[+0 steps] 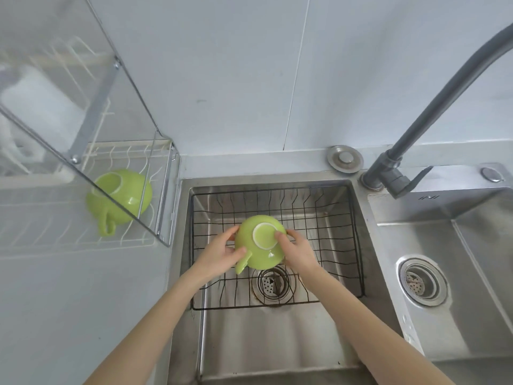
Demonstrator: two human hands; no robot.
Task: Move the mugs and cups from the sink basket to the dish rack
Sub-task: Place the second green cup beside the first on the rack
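Observation:
A light green mug point(262, 255) is upside down over the black wire sink basket point(333, 218), its white foot ring facing up and its handle pointing toward me on the left. My left hand point(222, 254) grips its left side next to the handle. On the mug's right side my right hand point(297, 251) holds it, with the thumb on the foot ring. A second green mug point(122, 200) lies upside down on the white wire dish rack point(133, 154) at the left, partly behind a clear panel.
A clear panel on a metal frame point(91, 118) stands over the dish rack. A grey tap point(433, 107) arches over the right side. The left sink's drain point(270, 284) lies under the basket. A second sink bowl with a strainer point(420, 282) is at the right.

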